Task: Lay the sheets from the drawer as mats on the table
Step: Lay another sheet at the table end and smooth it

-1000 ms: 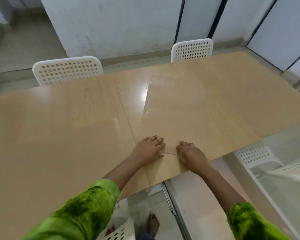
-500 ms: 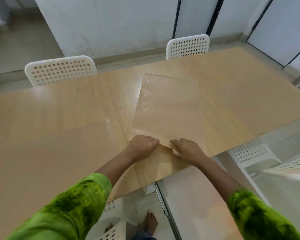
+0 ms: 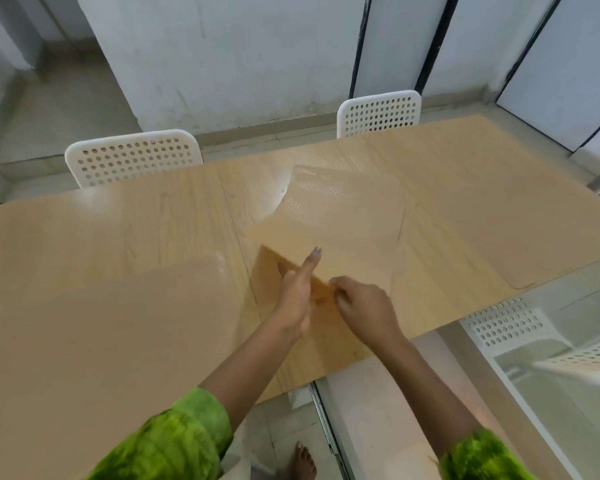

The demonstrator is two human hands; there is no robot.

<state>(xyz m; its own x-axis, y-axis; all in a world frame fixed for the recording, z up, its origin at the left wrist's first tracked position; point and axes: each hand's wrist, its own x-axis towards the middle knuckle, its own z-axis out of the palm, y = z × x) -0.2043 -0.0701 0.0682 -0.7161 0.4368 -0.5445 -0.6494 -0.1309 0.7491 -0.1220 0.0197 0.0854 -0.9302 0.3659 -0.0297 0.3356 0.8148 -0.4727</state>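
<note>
Nearest the camera, two bright green mottled sleeves [image 3: 174,441] run off the bottom edge, and a bare foot [image 3: 303,460] stands on the pale tiled floor [image 3: 284,424] below the near rim. Both forearms reach out over the light wood-grain tabletop [image 3: 111,233], which has a seam running near to far just left of the hands.

The left hand [image 3: 297,294] is turned on edge, its thumb lying along the top of a thin tan wood-look flexible sheet [image 3: 340,223] and its fingers tucked beneath the near edge; its grip is pinched on that edge. The right hand [image 3: 364,306] sits just beside it on the right, its fingers curled onto the same near edge, though blur makes it hard to see how firm that grip is. The sheet's near left part is lifted and bowed off the tabletop, while its far part seems to lie flat. Its glossy far left corner mirrors a dotted pattern.

A second matching matte mat [image 3: 94,341] lies flat at near left, and a third [image 3: 499,216] at far right.

Beyond the far rim stand two white perforated plastic chair backs [image 3: 134,157], then a scuffed white wall [image 3: 222,53] with dark-framed panels [image 3: 392,43]. A further white chair [image 3: 506,323] at near right is partly cut off.
</note>
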